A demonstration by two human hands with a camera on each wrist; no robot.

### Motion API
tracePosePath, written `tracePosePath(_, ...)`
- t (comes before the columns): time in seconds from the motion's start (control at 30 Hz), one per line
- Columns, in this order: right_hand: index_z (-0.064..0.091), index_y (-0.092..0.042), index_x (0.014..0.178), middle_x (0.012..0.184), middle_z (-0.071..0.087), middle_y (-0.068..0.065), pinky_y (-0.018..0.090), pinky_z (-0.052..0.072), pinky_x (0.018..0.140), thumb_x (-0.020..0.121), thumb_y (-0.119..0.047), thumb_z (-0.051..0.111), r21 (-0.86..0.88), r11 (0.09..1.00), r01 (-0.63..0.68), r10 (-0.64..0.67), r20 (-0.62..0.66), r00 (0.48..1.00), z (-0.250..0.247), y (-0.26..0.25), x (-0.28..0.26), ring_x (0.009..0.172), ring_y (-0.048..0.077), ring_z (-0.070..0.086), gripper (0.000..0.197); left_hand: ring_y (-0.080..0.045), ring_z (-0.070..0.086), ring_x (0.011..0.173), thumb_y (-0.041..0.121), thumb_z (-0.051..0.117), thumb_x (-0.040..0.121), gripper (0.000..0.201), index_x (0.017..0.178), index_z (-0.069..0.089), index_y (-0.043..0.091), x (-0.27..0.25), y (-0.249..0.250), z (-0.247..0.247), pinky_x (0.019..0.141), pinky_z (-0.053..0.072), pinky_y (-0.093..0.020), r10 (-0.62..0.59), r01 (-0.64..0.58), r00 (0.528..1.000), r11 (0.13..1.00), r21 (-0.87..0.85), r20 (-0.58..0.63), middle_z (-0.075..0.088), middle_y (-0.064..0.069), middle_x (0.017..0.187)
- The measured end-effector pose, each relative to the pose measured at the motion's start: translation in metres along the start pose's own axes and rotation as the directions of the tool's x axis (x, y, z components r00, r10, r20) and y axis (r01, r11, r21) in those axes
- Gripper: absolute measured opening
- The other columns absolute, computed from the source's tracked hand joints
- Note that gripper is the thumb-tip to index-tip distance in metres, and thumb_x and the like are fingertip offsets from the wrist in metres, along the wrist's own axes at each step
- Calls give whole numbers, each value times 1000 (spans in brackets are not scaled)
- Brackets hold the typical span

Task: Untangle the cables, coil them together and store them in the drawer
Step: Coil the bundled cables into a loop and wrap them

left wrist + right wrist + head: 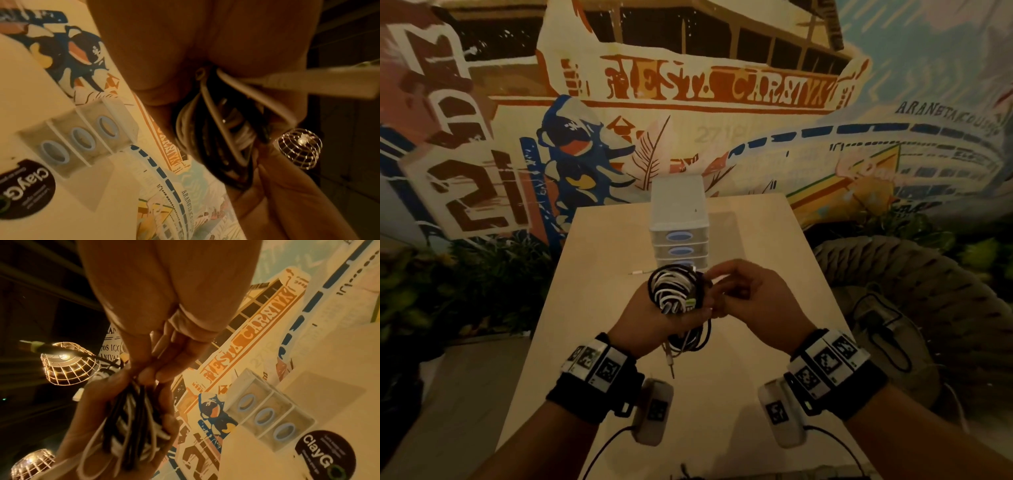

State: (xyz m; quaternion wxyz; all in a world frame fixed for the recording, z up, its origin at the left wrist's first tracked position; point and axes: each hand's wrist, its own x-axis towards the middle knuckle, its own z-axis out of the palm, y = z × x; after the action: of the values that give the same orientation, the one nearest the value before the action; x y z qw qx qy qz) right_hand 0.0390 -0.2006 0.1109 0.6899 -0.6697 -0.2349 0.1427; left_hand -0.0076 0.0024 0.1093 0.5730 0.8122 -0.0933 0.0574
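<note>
A coil of black and white cables [674, 290] sits in my left hand [650, 310], whose fingers curl round it above the table's middle. Just right of it, my right hand [722, 298] pinches a strand at the coil's edge. Loose black loops [690, 339] hang below both hands, ending in a jack plug [671, 364] over the table. In the left wrist view the cable bundle [218, 129] lies against the palm, with a white connector [308, 83] sticking out. The right wrist view has the coil [131, 421] in the left hand below my right fingertips [152, 369]. The drawer unit [679, 236] stands behind, all three drawers shut.
A white cable end [641, 272] lies on the pale table [774, 267] left of the drawer unit's base. A round black sticker [324, 451] is on the tabletop. A painted mural wall stands behind the table; a grey ribbed seat [914, 294] is at the right.
</note>
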Motion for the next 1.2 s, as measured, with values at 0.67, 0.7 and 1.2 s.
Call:
tracePosePath(0.67, 69, -28, 121, 104, 74, -16, 20, 57, 82, 85, -46, 76, -498, 864, 72, -52, 55, 997, -2, 1, -14, 95, -4, 69, 41, -9, 66, 77, 19, 84, 76, 24, 80, 68, 37, -3, -7, 9, 74, 51, -27, -94, 91, 996, 978, 187, 6, 71, 9, 81)
tracePosePath(0.7, 70, -26, 120, 102, 75, -14, 20, 57, 83, 87, -42, 75, -472, 878, 73, -57, 48, 997, -4, 2, -14, 93, -3, 70, 36, -9, 67, 77, 21, 84, 77, 22, 82, 68, 36, -3, -7, 10, 74, 51, -27, -97, 95, 995, 977, 191, -1, 71, 9, 82)
tracePosePath(1.2, 75, -16, 85, 83, 77, 0, 31, 60, 78, 82, -33, 80, -159, 987, -8, 7, -8, 1000, -13, -7, -14, 81, 15, 73, 18, -2, 68, 80, 16, 88, 70, 35, 95, 70, 33, -4, 5, 33, 71, 50, -13, -216, 234, 969, 955, 180, -119, 73, 19, 89)
